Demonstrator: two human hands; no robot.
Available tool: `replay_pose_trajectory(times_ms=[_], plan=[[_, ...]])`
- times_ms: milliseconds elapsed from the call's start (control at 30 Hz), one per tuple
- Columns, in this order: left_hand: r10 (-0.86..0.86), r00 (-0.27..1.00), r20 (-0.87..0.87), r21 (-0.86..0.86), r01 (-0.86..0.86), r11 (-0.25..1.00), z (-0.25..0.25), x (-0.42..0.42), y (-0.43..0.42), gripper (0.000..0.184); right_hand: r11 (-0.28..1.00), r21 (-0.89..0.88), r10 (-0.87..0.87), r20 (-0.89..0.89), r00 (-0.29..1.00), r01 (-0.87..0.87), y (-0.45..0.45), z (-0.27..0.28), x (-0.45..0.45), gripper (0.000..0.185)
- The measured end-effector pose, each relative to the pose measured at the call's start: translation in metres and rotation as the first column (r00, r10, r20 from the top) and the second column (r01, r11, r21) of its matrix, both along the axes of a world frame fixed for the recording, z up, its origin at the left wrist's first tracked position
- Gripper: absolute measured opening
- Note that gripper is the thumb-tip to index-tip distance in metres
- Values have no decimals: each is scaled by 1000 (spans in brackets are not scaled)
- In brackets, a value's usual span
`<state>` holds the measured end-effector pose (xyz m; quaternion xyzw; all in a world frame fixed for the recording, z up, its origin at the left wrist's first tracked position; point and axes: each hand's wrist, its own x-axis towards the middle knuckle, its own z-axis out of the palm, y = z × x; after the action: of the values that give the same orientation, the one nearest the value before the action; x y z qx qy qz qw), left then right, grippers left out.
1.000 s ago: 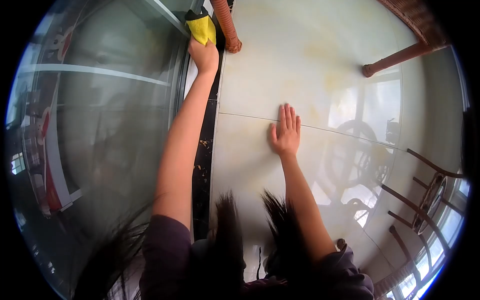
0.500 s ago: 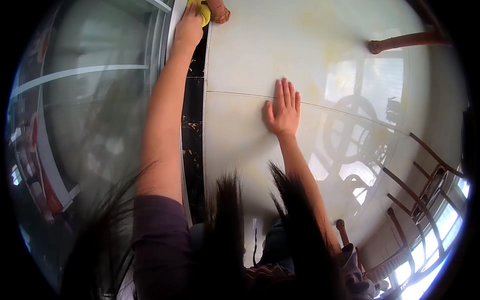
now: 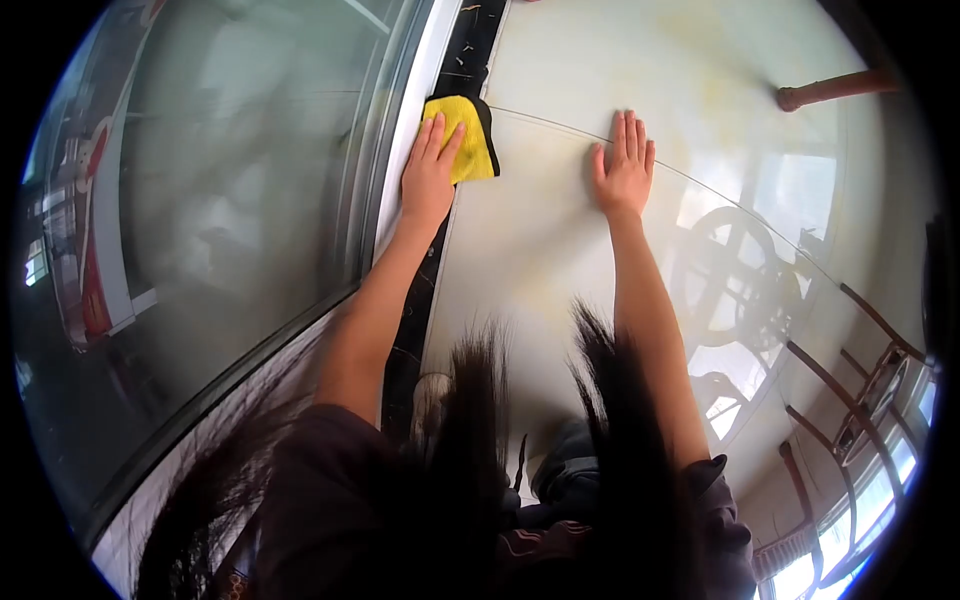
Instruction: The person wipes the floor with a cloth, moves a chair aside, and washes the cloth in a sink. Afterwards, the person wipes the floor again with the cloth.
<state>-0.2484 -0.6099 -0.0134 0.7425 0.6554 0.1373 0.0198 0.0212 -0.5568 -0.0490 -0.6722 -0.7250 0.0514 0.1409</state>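
Observation:
My left hand (image 3: 430,178) presses on a yellow cloth (image 3: 465,135) with a black edge, its fingers extended over the fabric. The cloth lies partly on the black strip (image 3: 408,340) beside the door frame and partly on the pale floor tiles (image 3: 530,220). To the right, my right hand (image 3: 626,170) rests flat on the tiles with its fingers stretched out and nothing held.
A glass door (image 3: 240,180) with a white frame (image 3: 400,150) stands along the left. One brown furniture leg (image 3: 835,90) is at the upper right. Dark curved chair legs (image 3: 830,380) are at the lower right. Strands of hair hang in front.
My left hand has come back toward me with the cloth, which now lies spread out under its fingers. My right hand is still flat on the floor; the view has shifted.

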Motion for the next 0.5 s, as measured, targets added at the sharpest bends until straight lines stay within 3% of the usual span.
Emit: replay_pose_trajectory(times_ms=[133, 167, 200, 267, 367, 400, 467, 500], plan=[[25, 993, 119, -136, -8, 991, 23, -1, -113, 69, 999, -8, 39, 8, 999, -39, 3, -13, 7, 56], [29, 991, 133, -167, -6, 986, 26, -2, -142, 68, 992, -120, 68, 161, 985, -49, 5, -2, 10, 56], [28, 990, 141, -162, -5, 987, 31, -2, -169, 68, 992, -116, 67, 169, 983, -48, 9, 12, 14, 56], [58, 988, 144, -321, -9, 947, 43, -1, -206, 63, 916, -378, 219, 197, 956, -132, 21, 41, 19, 57], [54, 986, 158, -424, 19, 906, 59, -2, -220, 53, 931, -274, 283, 127, 951, -241, 1, 77, 17, 57], [52, 986, 159, -422, 20, 906, 63, -3, -215, 53, 913, -262, 336, 56, 940, -311, -12, 83, 16, 58], [85, 940, 331, -240, -4, 971, 75, -5, -179, 42, 882, -285, 394, 8, 919, -376, -40, 98, 17, 57], [106, 940, 323, -195, -44, 980, 85, -1, -158, 38, 838, -282, 480, -29, 877, -468, -57, 103, 18, 57]])
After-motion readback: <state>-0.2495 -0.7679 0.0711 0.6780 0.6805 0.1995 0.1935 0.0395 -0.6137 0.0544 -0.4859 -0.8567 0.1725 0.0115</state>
